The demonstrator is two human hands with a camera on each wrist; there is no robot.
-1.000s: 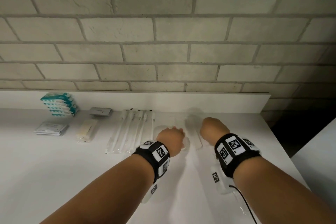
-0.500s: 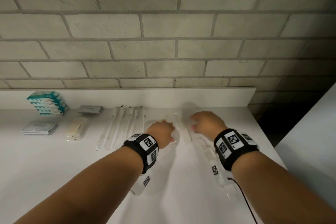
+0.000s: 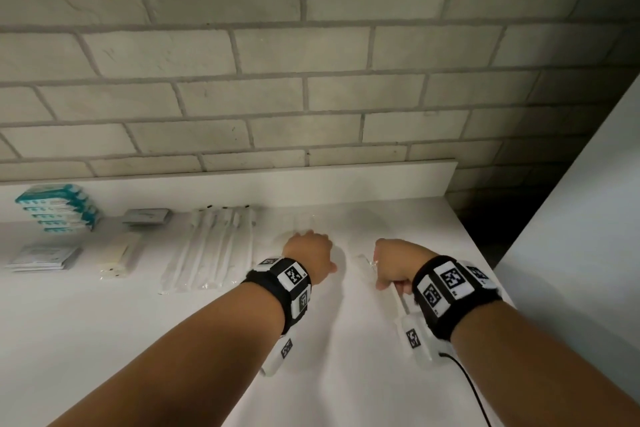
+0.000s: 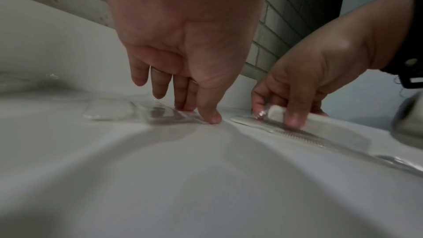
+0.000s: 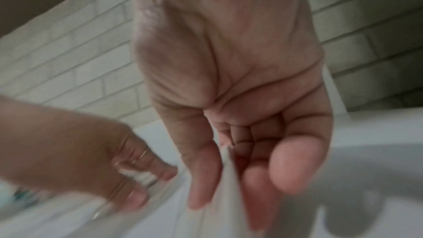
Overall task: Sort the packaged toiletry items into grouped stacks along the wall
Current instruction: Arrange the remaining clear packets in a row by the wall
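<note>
White counter (image 3: 104,340), five teal packets (image 3: 57,208), two hands

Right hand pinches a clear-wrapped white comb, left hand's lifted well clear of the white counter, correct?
Not quite. The left hand isn't lifted: in the left wrist view it pinches a clear plastic packet on the white counter. The right hand does pinch the clear-wrapped white comb.

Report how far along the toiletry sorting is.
Done: teal-striped packet stack and wrapped white toothbrushes sit grouped by the wall. In hand: the right hand grips a clear-wrapped white comb; the left hand pinches a clear flat packet. Left: stacking both.
</note>
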